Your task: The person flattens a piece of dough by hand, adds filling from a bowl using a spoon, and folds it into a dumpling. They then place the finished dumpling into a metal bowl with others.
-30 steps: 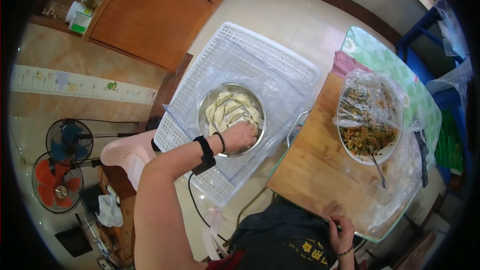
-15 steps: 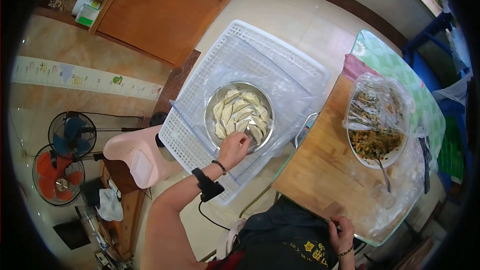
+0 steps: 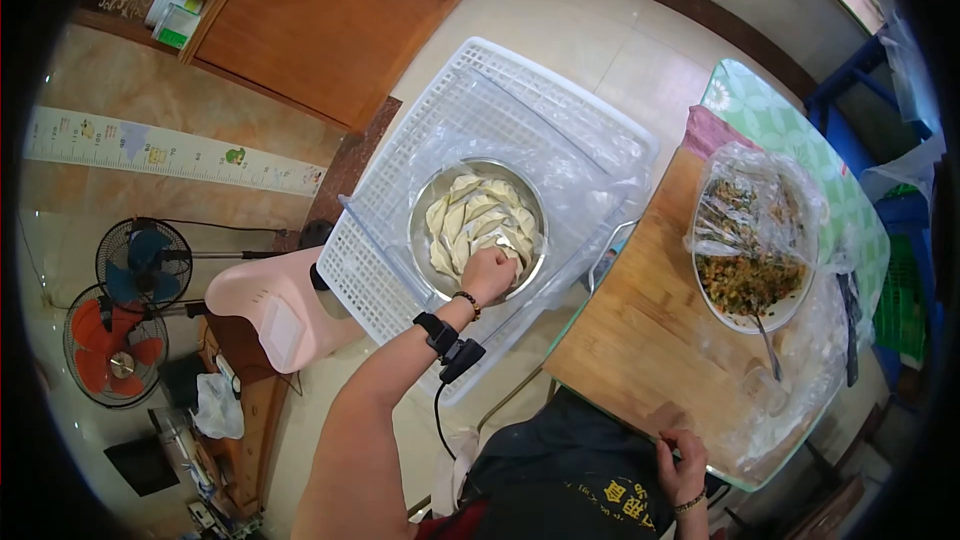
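A round steel bowl [image 3: 421,202] holds several pale folded dumplings [image 3: 462,212], packed side by side. My left hand [image 3: 489,277] reaches over the bowl's near right part. Its fingers are pinched together at a dumpling [image 3: 507,240] near the rim, partly covering it. My right hand [image 3: 683,465] rests at the near edge of the wooden board [image 3: 640,340]. Its fingers are loosely bent, with a gap between thumb and forefinger, and nothing shows in them.
Under the bowl is a white plastic basket [image 3: 375,298] topped with clear plastic sheeting [image 3: 585,190]. On the board stands a large white bowl of chopped filling [image 3: 745,285], partly film-covered, with a spoon [image 3: 770,348]. A pink stool [image 3: 320,310] and two fans [image 3: 122,365] stand left.
My left hand has moved up and to the right, from the bowl's lower rim in among the dumplings. My right hand stays at the board's edge.
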A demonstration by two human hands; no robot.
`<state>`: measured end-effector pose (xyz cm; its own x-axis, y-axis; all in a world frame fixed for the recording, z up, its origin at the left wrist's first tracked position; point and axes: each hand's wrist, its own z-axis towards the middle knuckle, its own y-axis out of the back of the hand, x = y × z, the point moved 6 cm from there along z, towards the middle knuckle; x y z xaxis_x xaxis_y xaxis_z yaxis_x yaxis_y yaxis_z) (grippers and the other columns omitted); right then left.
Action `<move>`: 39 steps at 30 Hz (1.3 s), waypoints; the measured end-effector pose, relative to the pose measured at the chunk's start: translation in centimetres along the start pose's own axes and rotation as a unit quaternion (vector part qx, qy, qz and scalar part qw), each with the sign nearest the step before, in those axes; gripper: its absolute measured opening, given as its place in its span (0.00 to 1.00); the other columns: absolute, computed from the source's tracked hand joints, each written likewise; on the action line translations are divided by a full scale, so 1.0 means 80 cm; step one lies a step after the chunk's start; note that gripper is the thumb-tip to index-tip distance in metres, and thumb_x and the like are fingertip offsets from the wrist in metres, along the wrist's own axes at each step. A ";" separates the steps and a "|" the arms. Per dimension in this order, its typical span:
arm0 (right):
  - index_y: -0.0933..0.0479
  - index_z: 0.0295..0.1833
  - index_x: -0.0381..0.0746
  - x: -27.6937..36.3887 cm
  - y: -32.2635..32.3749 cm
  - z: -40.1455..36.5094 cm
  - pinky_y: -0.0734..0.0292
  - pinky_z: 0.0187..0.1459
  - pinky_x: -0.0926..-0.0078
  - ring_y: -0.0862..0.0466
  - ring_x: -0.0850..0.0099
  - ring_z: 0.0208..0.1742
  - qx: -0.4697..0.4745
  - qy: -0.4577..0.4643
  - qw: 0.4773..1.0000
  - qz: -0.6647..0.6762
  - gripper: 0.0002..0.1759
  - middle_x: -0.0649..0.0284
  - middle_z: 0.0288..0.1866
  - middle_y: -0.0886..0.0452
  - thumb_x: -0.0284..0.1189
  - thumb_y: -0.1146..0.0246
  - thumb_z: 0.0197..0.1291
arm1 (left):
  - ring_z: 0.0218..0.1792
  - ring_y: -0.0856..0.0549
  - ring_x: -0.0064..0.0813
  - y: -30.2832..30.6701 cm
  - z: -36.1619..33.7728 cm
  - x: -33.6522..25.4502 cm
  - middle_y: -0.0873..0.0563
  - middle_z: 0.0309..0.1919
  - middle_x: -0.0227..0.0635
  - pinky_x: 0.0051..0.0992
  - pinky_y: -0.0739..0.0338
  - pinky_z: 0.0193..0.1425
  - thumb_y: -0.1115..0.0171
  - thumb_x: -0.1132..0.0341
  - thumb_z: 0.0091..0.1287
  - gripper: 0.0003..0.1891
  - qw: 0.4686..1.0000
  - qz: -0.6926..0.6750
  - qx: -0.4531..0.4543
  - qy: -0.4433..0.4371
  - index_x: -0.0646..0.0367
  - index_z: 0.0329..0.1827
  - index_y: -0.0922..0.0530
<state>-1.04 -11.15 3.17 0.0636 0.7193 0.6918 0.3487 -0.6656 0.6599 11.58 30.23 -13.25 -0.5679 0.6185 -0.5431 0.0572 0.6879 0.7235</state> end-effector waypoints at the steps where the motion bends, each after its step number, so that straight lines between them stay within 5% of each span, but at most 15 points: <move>1: 0.21 0.39 0.36 0.000 0.000 0.000 0.26 0.36 0.66 0.19 0.60 0.31 0.001 0.002 1.000 -0.002 0.07 0.56 0.31 0.19 0.21 0.34 0.53 | 0.24 0.16 0.34 -0.001 0.000 0.003 0.16 0.19 0.40 0.33 0.22 0.32 0.37 0.56 0.58 0.18 0.999 -0.022 0.016 0.022 0.64 0.23 0.20; 8: 0.21 0.39 0.36 -0.003 -0.002 0.001 0.26 0.36 0.66 0.19 0.60 0.32 -0.002 0.009 1.000 0.003 0.07 0.56 0.31 0.19 0.22 0.34 0.53 | 0.24 0.16 0.35 0.006 -0.002 0.001 0.16 0.20 0.41 0.32 0.22 0.32 0.38 0.59 0.56 0.13 0.999 -0.004 0.006 -0.042 0.62 0.25 0.19; 18: 0.21 0.39 0.36 -0.007 0.000 -0.002 0.25 0.38 0.66 0.18 0.60 0.32 0.018 -0.013 1.000 -0.004 0.07 0.56 0.32 0.18 0.22 0.34 0.53 | 0.28 0.14 0.40 0.009 0.001 0.002 0.15 0.22 0.45 0.35 0.20 0.36 0.38 0.56 0.56 0.15 0.999 0.004 0.039 -0.010 0.61 0.25 0.18; 22: 0.21 0.39 0.36 -0.003 0.003 -0.003 0.25 0.38 0.66 0.18 0.61 0.32 0.014 -0.016 1.000 0.006 0.07 0.56 0.32 0.18 0.21 0.34 0.53 | 0.23 0.16 0.37 0.032 0.011 0.036 0.15 0.21 0.43 0.32 0.22 0.32 0.38 0.56 0.59 0.16 0.998 -0.067 0.008 0.006 0.62 0.28 0.17; 24: 0.21 0.39 0.36 -0.001 0.001 -0.002 0.25 0.37 0.66 0.18 0.61 0.32 0.018 -0.010 1.000 0.004 0.07 0.56 0.32 0.18 0.21 0.34 0.53 | 0.18 0.20 0.20 0.050 0.008 0.047 0.15 0.21 0.32 0.22 0.27 0.21 0.38 0.62 0.66 0.12 0.994 -0.108 -0.015 -0.007 0.65 0.33 0.17; 26: 0.21 0.39 0.36 0.000 -0.001 -0.002 0.25 0.37 0.67 0.18 0.61 0.32 0.015 0.004 1.000 0.003 0.07 0.56 0.32 0.18 0.21 0.34 0.53 | 0.21 0.18 0.19 0.064 -0.005 0.052 0.15 0.23 0.32 0.21 0.25 0.25 0.39 0.64 0.66 0.11 0.995 -0.101 -0.018 0.001 0.65 0.35 0.17; 29: 0.21 0.39 0.36 -0.007 -0.006 -0.006 0.25 0.37 0.67 0.18 0.61 0.32 0.022 0.020 0.999 -0.013 0.07 0.57 0.32 0.19 0.21 0.34 0.53 | 0.26 0.16 0.22 0.072 -0.026 0.047 0.13 0.27 0.34 0.23 0.23 0.31 0.42 0.68 0.66 0.09 0.990 -0.101 -0.043 -0.091 0.64 0.36 0.17; 34: 0.21 0.40 0.36 0.009 -0.002 -0.004 0.25 0.36 0.67 0.18 0.62 0.31 0.020 0.018 1.000 -0.007 0.08 0.56 0.31 0.19 0.20 0.34 0.53 | 0.37 0.15 0.44 0.067 -0.054 0.017 0.14 0.33 0.43 0.35 0.21 0.43 0.44 0.74 0.59 0.09 0.981 0.075 -0.021 -0.178 0.59 0.36 0.15; 39: 0.21 0.40 0.35 0.009 -0.001 -0.007 0.25 0.36 0.68 0.18 0.63 0.31 0.029 0.007 1.000 -0.008 0.08 0.56 0.31 0.19 0.20 0.34 0.53 | 0.39 0.16 0.47 0.052 -0.065 0.014 0.16 0.35 0.43 0.38 0.21 0.45 0.45 0.75 0.55 0.11 0.970 0.149 0.030 -0.190 0.56 0.33 0.14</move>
<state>-1.56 -10.64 3.78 0.0445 0.7264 0.6859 0.4026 -0.6414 0.6531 6.89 31.86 -8.63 -0.1758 0.8803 -0.4407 0.2270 0.4719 0.8520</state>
